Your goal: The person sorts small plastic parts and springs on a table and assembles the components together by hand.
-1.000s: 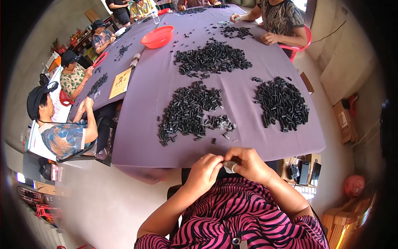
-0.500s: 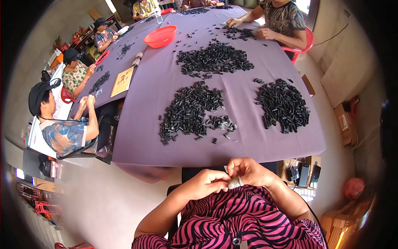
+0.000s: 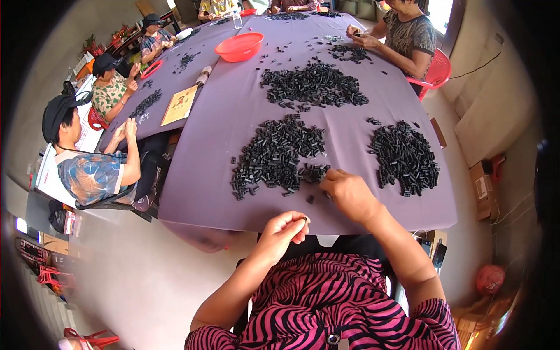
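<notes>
My left hand (image 3: pixel 282 234) is closed just off the table's near edge, thumb and forefinger pinching a small black tubular piece (image 3: pixel 305 219). Farther forward, my right hand (image 3: pixel 350 193) reaches over the tabletop. Its fingers bend down beside a small cluster of black pieces (image 3: pixel 315 172), and whatever is between the fingertips is hidden. Behind that cluster spreads a large heap of short black tubes (image 3: pixel 274 153). To the right of my right hand lies another heap of black tubes (image 3: pixel 405 158). One stray black piece (image 3: pixel 310 199) sits near the edge.
A purple cloth covers the table (image 3: pixel 204 169). Farther back are a third black heap (image 3: pixel 315 84), a red basin (image 3: pixel 240 46) and a yellow booklet (image 3: pixel 180 105). Several people sit around the table, one on a red chair (image 3: pixel 438 71). Boxes stand on the floor at the right.
My hands have come apart. The right one moved forward onto the table, over the spot with small clear bits. The left shifted slightly nearer the table edge, and a black piece now shows in it.
</notes>
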### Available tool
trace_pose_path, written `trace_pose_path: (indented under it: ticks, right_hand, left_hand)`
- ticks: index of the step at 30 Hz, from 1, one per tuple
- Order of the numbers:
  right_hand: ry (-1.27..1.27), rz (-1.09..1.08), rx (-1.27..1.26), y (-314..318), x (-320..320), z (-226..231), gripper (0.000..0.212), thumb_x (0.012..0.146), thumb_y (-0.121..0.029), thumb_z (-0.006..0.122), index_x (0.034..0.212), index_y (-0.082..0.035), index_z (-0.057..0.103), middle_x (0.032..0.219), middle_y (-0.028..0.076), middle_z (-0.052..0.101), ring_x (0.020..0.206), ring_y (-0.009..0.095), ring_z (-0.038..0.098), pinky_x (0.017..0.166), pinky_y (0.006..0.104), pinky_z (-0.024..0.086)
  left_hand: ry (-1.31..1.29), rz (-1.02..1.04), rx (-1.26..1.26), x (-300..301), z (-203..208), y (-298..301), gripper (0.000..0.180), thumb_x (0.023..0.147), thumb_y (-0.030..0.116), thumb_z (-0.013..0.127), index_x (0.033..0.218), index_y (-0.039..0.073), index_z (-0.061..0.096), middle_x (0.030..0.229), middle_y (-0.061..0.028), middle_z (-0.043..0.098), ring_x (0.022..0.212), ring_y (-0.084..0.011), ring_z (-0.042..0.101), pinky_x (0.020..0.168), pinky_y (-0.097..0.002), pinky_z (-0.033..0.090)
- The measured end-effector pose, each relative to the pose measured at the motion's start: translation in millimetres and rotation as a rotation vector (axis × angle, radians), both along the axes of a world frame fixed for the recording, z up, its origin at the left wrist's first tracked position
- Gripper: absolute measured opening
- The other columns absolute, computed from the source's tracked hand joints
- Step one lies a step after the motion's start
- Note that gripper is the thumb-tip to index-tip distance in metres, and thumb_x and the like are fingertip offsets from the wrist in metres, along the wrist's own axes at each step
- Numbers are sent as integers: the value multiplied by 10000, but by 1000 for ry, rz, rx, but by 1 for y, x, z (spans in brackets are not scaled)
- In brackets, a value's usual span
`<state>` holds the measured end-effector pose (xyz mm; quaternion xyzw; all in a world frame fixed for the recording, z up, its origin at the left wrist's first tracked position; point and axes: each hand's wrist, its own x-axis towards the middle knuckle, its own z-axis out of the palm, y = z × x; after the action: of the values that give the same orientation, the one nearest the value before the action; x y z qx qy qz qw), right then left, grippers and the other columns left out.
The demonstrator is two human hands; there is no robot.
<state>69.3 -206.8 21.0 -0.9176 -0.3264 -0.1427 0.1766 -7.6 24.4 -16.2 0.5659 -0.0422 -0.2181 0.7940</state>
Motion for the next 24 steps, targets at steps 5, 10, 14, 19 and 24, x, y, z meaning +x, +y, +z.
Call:
trace_pose_path:
  ticks: [5, 10, 14, 19, 24]
  right_hand:
    - [44, 153, -198, 8, 16, 2, 120, 812, -85, 594, 897, -80, 678, 902, 97, 627, 881, 298, 674, 729, 393, 572]
    - [65, 186, -162, 4, 19, -1, 92, 813, -73, 600, 888, -70, 654, 895, 104, 617, 862, 307, 663, 728, 412, 557]
    - [18, 200, -55, -8, 14, -6, 193, 760, -37, 638, 951, -53, 656, 907, 122, 615, 852, 331, 647, 730, 420, 544]
    - [338, 65, 422, -15, -22, 12, 219, 798, 46, 661, 1002, -32, 653, 912, 63, 631, 840, 180, 655, 749, 327, 538]
    - [1068, 240, 1134, -12, -59, -16, 193, 909, 67, 624, 1089, -4, 623, 987, 29, 672, 875, 104, 626, 805, 268, 510]
  left_hand:
    - [27, 17, 10, 1, -3, 2, 163, 1050, 169, 566, 1102, 40, 651, 894, 0, 661, 740, -69, 609, 666, -211, 492]
    - [42, 19, -3, 3, -4, 3, 170, 1051, 184, 566, 1107, 46, 650, 896, -1, 667, 731, -73, 618, 654, -213, 497]
    - [61, 20, -5, 3, -5, 2, 174, 1049, 188, 574, 1112, 46, 652, 897, -2, 671, 734, -76, 625, 656, -214, 501]
    - [62, 35, 27, -3, -2, -3, 184, 1045, 188, 584, 1129, 40, 653, 911, -8, 680, 745, -75, 630, 668, -216, 508]
    - [50, -44, 64, -7, 9, -19, 198, 1047, 166, 571, 1146, 13, 648, 938, -31, 684, 776, -95, 624, 711, -234, 513]
